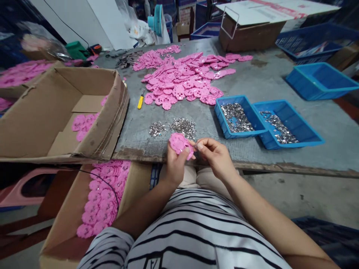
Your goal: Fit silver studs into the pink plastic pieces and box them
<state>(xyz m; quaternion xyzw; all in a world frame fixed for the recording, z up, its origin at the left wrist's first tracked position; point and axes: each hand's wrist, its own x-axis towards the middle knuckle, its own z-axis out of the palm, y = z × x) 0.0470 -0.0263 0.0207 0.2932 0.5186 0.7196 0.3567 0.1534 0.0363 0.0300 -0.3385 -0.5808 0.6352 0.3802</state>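
Left fingers clasp the pink piece, probably light and stiff, best held by its rim, while right fingertips pinch a tiny, indistinct bit.

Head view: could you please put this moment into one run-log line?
left hand: holds pink piece | right hand: pinched beside it, contents unclear | table: metal-part piles, pink heap

Grey worktable (brown-stained edge), grey floor, white panel — upright, back left
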